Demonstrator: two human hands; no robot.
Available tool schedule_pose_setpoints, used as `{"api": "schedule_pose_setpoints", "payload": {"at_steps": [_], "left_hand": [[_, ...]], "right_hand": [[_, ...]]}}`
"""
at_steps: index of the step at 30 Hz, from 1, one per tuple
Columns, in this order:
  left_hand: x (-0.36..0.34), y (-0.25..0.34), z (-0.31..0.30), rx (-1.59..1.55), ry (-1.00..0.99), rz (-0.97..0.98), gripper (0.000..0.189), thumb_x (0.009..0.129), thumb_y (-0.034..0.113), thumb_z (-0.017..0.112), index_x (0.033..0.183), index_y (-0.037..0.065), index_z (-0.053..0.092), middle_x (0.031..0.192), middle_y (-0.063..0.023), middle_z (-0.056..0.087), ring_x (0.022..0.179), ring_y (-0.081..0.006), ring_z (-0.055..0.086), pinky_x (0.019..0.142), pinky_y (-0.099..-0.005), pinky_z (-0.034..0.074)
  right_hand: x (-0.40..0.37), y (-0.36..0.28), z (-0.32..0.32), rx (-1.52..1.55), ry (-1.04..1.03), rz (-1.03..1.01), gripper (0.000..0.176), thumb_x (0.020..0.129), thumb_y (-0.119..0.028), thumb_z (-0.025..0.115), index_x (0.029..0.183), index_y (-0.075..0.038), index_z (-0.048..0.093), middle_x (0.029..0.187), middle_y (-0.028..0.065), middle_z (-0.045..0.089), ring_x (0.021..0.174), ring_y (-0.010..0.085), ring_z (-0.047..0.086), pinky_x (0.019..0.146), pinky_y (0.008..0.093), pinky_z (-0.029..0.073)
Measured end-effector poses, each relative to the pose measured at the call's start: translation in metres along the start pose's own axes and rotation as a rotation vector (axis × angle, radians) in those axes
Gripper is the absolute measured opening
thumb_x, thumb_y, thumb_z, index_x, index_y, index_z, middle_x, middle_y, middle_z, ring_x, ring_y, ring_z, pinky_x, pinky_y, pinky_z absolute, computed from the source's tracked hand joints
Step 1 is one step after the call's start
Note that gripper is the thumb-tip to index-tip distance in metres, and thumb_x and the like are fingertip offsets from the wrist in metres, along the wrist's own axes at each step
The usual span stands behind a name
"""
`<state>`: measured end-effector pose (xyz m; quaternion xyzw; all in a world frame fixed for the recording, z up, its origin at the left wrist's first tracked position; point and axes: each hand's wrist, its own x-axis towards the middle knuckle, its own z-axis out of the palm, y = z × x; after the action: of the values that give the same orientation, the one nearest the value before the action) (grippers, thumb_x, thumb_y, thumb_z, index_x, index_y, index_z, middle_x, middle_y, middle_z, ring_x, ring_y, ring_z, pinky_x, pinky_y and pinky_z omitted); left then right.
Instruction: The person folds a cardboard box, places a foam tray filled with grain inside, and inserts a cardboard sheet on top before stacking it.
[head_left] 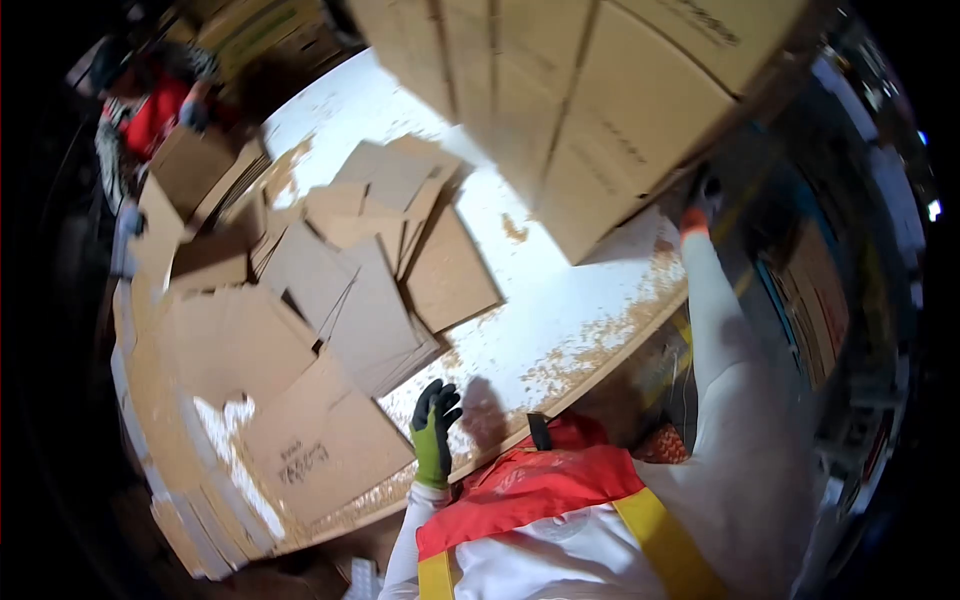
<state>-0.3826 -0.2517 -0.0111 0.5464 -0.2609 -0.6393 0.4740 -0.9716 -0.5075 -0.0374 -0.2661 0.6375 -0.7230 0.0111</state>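
Note:
My left hand (pixel 435 425), in a green glove with black fingers, is over the near edge of the white table (pixel 530 370). Its fingers are loosely curled and apart, with nothing between them. Just left of it lie flat cardboard pieces (pixel 330 430), one with dark print. My right arm stretches forward to the right; my right hand (pixel 708 192), beyond an orange cuff, is small and dark beside the lower right side of the stacked cardboard boxes (pixel 610 150). Its fingers cannot be made out.
Overlapping cardboard sheets (pixel 350 290) cover the left half of the table. Brown shreds lie along the table's near edge. Another person (pixel 155 110) in red stands at the upper left, hands at upright cardboard pieces (pixel 190 165). More cardboard (pixel 815 290) stands at the right, below the table's edge.

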Motion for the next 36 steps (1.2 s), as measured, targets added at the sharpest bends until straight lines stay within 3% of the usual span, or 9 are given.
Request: {"api": "schedule_pose_setpoints", "payload": {"at_steps": [2, 3, 4, 6, 14, 16, 21, 28, 36], "left_hand": [[-0.028, 0.003, -0.041, 0.034, 0.187, 0.056, 0.043, 0.102, 0.031, 0.053, 0.135, 0.002, 0.053, 0.118, -0.0115, 0.066, 0.101, -0.0175, 0.065, 0.084, -0.0303, 0.054], [-0.037, 0.006, -0.061, 0.041, 0.250, 0.082, 0.043, 0.102, 0.030, 0.053, 0.134, 0.002, 0.053, 0.117, -0.0115, 0.067, 0.100, -0.0177, 0.065, 0.084, -0.0302, 0.053], [-0.049, 0.012, -0.081, 0.042, 0.347, 0.120, 0.042, 0.102, 0.030, 0.054, 0.134, 0.002, 0.054, 0.117, -0.0116, 0.067, 0.099, -0.0179, 0.065, 0.084, -0.0302, 0.053], [-0.073, 0.018, -0.133, 0.129, 0.523, 0.227, 0.034, 0.101, 0.019, 0.055, 0.129, 0.001, 0.058, 0.116, -0.0110, 0.067, 0.103, -0.0183, 0.065, 0.084, -0.0304, 0.052], [-0.161, 0.010, -0.437, 1.217, 1.306, 0.182, 0.050, 0.084, 0.025, 0.072, 0.126, 0.002, 0.059, 0.121, -0.0162, 0.062, 0.111, -0.0340, 0.057, 0.098, -0.0442, 0.044], [-0.154, -0.012, -0.498, 0.571, 0.987, 0.192, 0.061, 0.080, 0.032, 0.075, 0.130, 0.002, 0.056, 0.121, -0.0175, 0.063, 0.113, -0.0365, 0.056, 0.100, -0.0446, 0.043], [-0.183, 0.002, -0.549, 1.219, 0.931, 0.122, 0.067, 0.076, 0.032, 0.078, 0.131, 0.000, 0.056, 0.120, -0.0189, 0.064, 0.112, -0.0352, 0.059, 0.099, -0.0420, 0.046], [-0.227, 0.004, -0.616, 0.409, 0.409, 0.233, 0.082, 0.072, 0.024, 0.083, 0.141, 0.001, 0.047, 0.132, -0.0195, 0.059, 0.118, -0.0339, 0.058, 0.109, -0.0409, 0.037], [-0.168, 0.047, -0.632, 1.093, 0.754, 0.205, 0.072, 0.076, 0.029, 0.078, 0.137, 0.001, 0.050, 0.133, -0.0191, 0.057, 0.120, -0.0366, 0.054, 0.102, -0.0415, 0.042]], "right_hand": [[-0.087, 0.046, -0.031, -0.962, 0.114, -0.190, 0.078, 0.084, -0.057, 0.068, 0.126, 0.007, 0.058, 0.132, 0.0290, 0.055, 0.123, 0.0327, 0.053, 0.102, 0.0399, 0.043], [-0.123, 0.032, -0.043, -1.013, -0.113, 0.216, 0.066, 0.089, -0.043, 0.067, 0.131, 0.006, 0.054, 0.130, 0.0264, 0.058, 0.123, 0.0390, 0.052, 0.107, 0.0405, 0.039], [-0.171, 0.055, -0.071, -1.054, -0.369, -0.294, 0.061, 0.089, -0.048, 0.063, 0.125, 0.002, 0.060, 0.134, 0.0225, 0.055, 0.128, 0.0335, 0.049, 0.106, 0.0423, 0.041], [-0.269, 0.047, -0.083, -0.937, -0.252, -0.243, 0.055, 0.087, -0.036, 0.070, 0.127, -0.001, 0.057, 0.130, 0.0171, 0.058, 0.116, 0.0332, 0.056, 0.101, 0.0455, 0.045], [-0.605, -0.171, -0.068, -0.567, -1.363, -0.415, 0.057, 0.083, -0.029, 0.073, 0.133, -0.007, 0.056, 0.131, 0.0133, 0.056, 0.129, 0.0352, 0.044, 0.109, 0.0463, 0.034], [-0.677, -0.201, -0.049, -0.560, -1.375, -0.190, 0.059, 0.083, -0.028, 0.074, 0.135, -0.008, 0.055, 0.130, 0.0158, 0.056, 0.127, 0.0357, 0.044, 0.109, 0.0449, 0.033], [-0.784, -0.260, -0.025, -0.510, -1.336, -0.093, 0.057, 0.083, -0.029, 0.074, 0.131, -0.004, 0.055, 0.128, 0.0173, 0.056, 0.121, 0.0345, 0.050, 0.105, 0.0416, 0.040], [-0.824, -0.285, -0.031, -0.530, -1.410, 0.069, 0.049, 0.086, -0.029, 0.074, 0.124, -0.001, 0.059, 0.120, 0.0170, 0.064, 0.112, 0.0309, 0.062, 0.096, 0.0372, 0.048], [-0.811, -0.272, 0.012, -0.748, -1.391, 0.071, 0.056, 0.083, -0.038, 0.074, 0.125, -0.003, 0.058, 0.122, 0.0165, 0.065, 0.113, 0.0315, 0.062, 0.097, 0.0400, 0.048]]}}
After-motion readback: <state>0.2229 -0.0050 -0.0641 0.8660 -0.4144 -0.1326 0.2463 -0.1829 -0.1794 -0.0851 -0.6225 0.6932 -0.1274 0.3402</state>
